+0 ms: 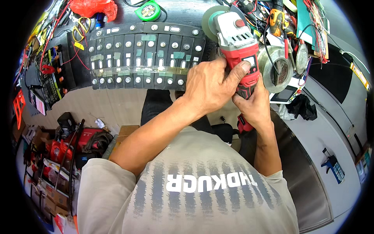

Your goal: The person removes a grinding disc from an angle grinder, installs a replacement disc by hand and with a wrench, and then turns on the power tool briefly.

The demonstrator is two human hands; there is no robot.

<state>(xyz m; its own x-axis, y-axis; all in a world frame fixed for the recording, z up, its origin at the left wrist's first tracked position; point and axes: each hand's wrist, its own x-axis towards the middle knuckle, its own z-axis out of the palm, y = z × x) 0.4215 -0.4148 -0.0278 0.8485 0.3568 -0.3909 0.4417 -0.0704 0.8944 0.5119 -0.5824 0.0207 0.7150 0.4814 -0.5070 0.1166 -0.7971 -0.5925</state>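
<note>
Both of my hands hold a red and silver angle grinder (242,50) above the right part of the workbench. My left hand (208,82) wraps round its upper body, with the thumb by the switch panel. Lower down, my right hand (256,102) grips the handle, and a red and black end sticks out below it. The green-grey disc (213,20) is at the grinder's top left, close to a black battery pack (130,56). Rows of silver round terminals, green tape pieces and a clear tape strip cover the pack.
A green tape measure (149,11), red plastic bag (95,7) and yellow-handled scissors (82,28) lie behind and left. At right are a tape roll (276,69), a yellow drill (277,21) and tangled wires. Cluttered shelves (58,171) stand lower left; a blue caulking gun (334,167) lies right.
</note>
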